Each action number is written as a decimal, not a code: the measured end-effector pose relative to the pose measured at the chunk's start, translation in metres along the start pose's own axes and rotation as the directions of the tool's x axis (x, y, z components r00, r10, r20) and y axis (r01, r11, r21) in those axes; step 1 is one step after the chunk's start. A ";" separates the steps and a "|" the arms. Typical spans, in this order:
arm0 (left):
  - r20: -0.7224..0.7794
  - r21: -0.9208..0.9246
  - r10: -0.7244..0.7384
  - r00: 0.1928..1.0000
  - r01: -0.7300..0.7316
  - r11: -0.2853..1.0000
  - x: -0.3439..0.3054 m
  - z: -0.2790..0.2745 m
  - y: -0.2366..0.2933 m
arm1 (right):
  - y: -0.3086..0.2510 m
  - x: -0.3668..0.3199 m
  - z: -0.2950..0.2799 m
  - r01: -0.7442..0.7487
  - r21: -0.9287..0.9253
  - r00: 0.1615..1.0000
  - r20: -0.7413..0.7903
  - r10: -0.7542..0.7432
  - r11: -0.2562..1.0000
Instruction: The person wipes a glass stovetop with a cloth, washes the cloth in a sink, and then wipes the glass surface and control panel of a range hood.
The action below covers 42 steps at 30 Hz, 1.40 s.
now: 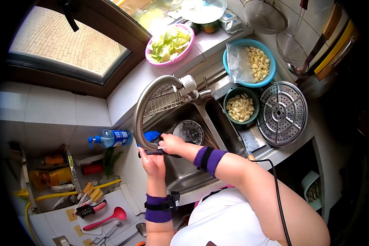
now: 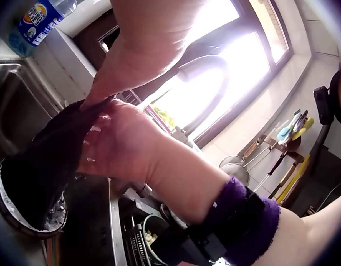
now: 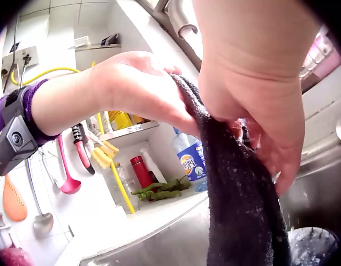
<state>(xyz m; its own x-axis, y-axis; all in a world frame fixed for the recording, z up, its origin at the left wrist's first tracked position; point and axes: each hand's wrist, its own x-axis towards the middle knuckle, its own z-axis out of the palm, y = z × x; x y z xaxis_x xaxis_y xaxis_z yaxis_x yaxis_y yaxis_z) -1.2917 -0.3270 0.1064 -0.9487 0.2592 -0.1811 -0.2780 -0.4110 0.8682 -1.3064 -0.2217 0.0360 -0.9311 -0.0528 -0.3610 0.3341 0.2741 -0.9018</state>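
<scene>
Both hands hold a wet dark cloth (image 3: 237,205) over the sink (image 1: 184,176), under the mouth of the curved tap (image 1: 140,110). My left hand (image 1: 153,164) grips one edge of it, its thumb side toward the tap. On the other side, my right hand (image 1: 172,143) pinches the cloth, fingers curled into its folds in the right wrist view. The cloth hangs down from the hands in both wrist views. Beneath it a round drain strainer (image 1: 188,132) with whitish wet bits sits in the sink. Something bright blue (image 1: 151,136) shows behind the tap.
A blue soap bottle (image 1: 117,138) stands left of the sink. To the right are a green basket (image 1: 242,105) and a blue bowl (image 1: 270,57) of garlic cloves, a cleaver (image 1: 252,138) and a steamer plate (image 1: 282,114). A pink bowl (image 1: 188,45) of greens stands on the sill.
</scene>
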 end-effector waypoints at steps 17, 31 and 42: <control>-0.249 0.606 0.080 0.965 0.091 0.790 0.018 -0.027 -0.017 | 0.058 -0.007 -0.054 0.234 0.529 0.972 -0.159 -0.175 0.816; -0.084 0.434 -0.329 0.940 0.332 0.837 0.028 0.003 -0.018 | 0.067 -0.020 -0.055 0.230 0.543 0.962 -0.003 -0.272 0.808; -0.027 -0.190 -0.292 0.956 0.282 0.940 0.035 -0.049 -0.043 | 0.086 -0.042 -0.015 -0.158 0.856 0.965 0.028 0.262 0.492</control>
<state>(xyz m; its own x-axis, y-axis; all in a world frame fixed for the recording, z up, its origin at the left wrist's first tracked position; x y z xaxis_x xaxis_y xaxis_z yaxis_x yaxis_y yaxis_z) -1.3206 -0.3431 0.0401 -0.8299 0.3443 -0.4390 -0.5575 -0.4799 0.6775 -1.2411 -0.1813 -0.0231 -0.8066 -0.0056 -0.5911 0.4370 -0.6789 -0.5900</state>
